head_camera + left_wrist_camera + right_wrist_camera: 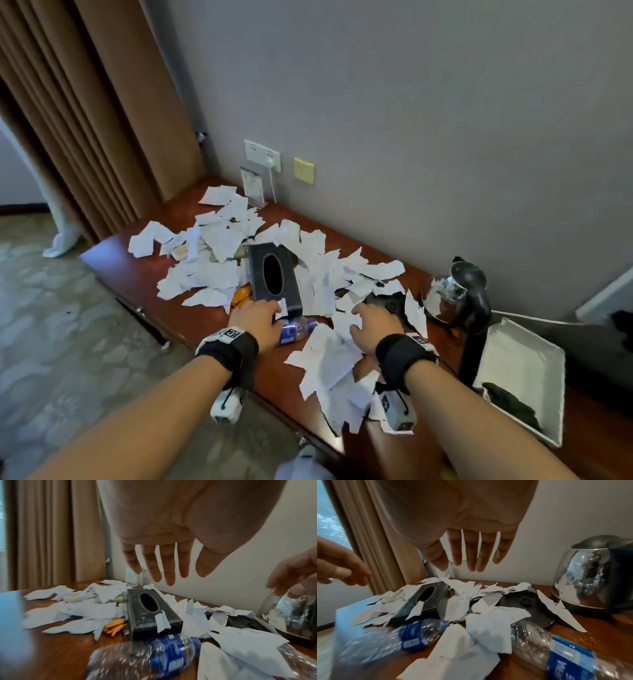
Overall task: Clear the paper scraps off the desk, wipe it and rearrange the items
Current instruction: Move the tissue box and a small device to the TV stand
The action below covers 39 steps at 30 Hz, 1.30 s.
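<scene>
**left fingers point(169, 568) and right fingers point(471, 550): straight, slightly parted, holding nothing**

from the left: the desk point(120, 267) carries a band of paper scraps point(219, 274). its long axis runs along the wall point(411, 137), from the curtain point(102, 137) end toward the kettle point(455, 298). an orange object point(241, 296), not identifiable, shows from under the scraps just left of the black tissue box point(258, 274). the box lies lengthwise away from the viewer, with one small scrap point(282, 306) on its near end. the left hand point(255, 317) hovers palm down over that near end and over a clear bottle point(296, 329) lying on its side. the small scrap sits just below and ahead of its fingertips. between the two hands lies the near heap point(329, 356), reaching the desk's front edge. the right hand point(375, 329) hovers palm down, also empty, at the heap's far side, beside the half-covered kettle base point(387, 305). judged from this, it is the nearer hand to the heap, which lies just toward the body from its fingers. further right stand the kettle and, past it, a white tray point(524, 370).
</scene>
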Available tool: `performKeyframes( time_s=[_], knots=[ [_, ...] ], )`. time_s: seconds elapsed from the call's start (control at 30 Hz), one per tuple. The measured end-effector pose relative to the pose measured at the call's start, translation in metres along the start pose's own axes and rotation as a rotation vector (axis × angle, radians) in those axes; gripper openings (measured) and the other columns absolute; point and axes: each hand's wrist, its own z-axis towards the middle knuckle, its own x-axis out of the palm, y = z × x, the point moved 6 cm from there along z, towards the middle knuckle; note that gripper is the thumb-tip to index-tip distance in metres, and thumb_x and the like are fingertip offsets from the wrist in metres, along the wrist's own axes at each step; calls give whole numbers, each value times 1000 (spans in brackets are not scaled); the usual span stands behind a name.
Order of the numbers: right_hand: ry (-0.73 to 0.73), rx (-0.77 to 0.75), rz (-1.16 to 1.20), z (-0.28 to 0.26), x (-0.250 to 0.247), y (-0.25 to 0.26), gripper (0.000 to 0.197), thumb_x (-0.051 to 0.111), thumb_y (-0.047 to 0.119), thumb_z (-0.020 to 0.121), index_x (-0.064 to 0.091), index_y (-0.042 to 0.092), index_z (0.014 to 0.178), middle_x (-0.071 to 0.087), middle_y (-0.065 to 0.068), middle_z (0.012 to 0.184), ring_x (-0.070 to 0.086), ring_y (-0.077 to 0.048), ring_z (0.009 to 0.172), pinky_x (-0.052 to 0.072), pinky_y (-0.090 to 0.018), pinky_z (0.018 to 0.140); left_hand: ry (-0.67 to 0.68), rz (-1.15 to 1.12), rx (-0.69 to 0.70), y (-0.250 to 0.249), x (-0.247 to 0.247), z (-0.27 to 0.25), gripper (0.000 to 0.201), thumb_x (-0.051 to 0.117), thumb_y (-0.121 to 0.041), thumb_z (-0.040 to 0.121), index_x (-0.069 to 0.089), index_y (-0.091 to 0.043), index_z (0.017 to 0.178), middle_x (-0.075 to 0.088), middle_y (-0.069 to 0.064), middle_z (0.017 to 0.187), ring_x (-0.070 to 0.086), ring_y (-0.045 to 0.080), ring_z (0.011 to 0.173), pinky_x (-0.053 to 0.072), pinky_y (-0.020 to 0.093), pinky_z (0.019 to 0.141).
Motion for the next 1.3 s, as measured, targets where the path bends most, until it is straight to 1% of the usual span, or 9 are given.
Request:
performKeyframes(
  time_s=[0.17, 0.3, 0.5, 0.73, 0.83, 1.0, 1.17, 1.23, 1.3],
  knots=[
    [6, 96, 65, 58, -2, -31, 36, 50, 37, 89, 55, 25, 123, 62, -2, 122, 60, -25, 106, 50, -38, 91, 47, 45, 25, -2, 7, 71, 35, 50, -46, 94, 55, -34, 127, 63, -5, 123, 57, 18, 112, 50, 40, 96],
    [22, 155, 106, 92, 2, -51, 36, 51, 34, 90, 56, 23, 125, 63, -2, 123, 60, -25, 108, 50, -36, 91, 79, 58, 47, 2, 10, 121, 32, 50, -45, 95, 55, -34, 124, 62, -4, 121, 57, 18, 110, 52, 40, 92],
    [54, 290, 180, 107, 10, -86, 20, 48, 29, 90, 58, 26, 107, 64, -1, 110, 59, -24, 98, 50, -37, 87, 232, 199, 63, 16, 21, 173, 41, 56, -35, 92, 52, -30, 133, 59, -1, 128, 54, 21, 117, 49, 38, 96],
    [21, 517, 375, 108, 27, -117, 24, 55, 29, 84, 60, 30, 107, 67, 2, 105, 61, -22, 95, 52, -36, 88, 496, 461, 207, 37, 51, 215, 58, 60, -31, 87, 45, -32, 143, 49, -2, 140, 45, 19, 129, 42, 34, 106],
    [21, 591, 409, 112, 39, -122, 31, 58, 28, 84, 61, 28, 115, 67, 0, 110, 62, -22, 100, 52, -39, 91, 573, 604, 368, 50, 63, 225, 65, 61, -29, 82, 41, -38, 143, 47, -6, 142, 39, 17, 133, 34, 37, 109],
    [20, 672, 417, 123, 59, -131, 39, 63, 28, 80, 58, 24, 118, 64, -3, 113, 60, -25, 102, 54, -43, 89, 529, 886, 631, 69, 69, 242, 62, 62, -29, 78, 44, -36, 138, 45, -8, 138, 30, 19, 135, 25, 42, 104],
    [4, 741, 416, 133, 70, -137, 47, 69, 28, 78, 53, 23, 122, 60, -4, 116, 58, -27, 105, 54, -46, 89, 483, 951, 708, 76, 68, 247, 46, 55, -39, 85, 52, -34, 130, 49, -10, 132, 35, 16, 133, 20, 43, 104],
    [17, 755, 415, 136, 73, -139, 48, 68, 27, 78, 53, 22, 123, 59, -5, 116, 59, -28, 104, 54, -46, 89, 473, 900, 731, 75, 64, 247, 45, 60, -41, 79, 58, -35, 124, 55, -11, 125, 43, 17, 128, 21, 44, 102],
    [36, 756, 426, 140, 78, -141, 46, 67, 24, 80, 53, 21, 124, 60, -7, 117, 60, -29, 104, 54, -45, 90, 506, 855, 753, 71, 61, 244, 43, 71, -42, 63, 68, -36, 105, 64, -13, 105, 58, 18, 112, 25, 43, 96]
  ],
)
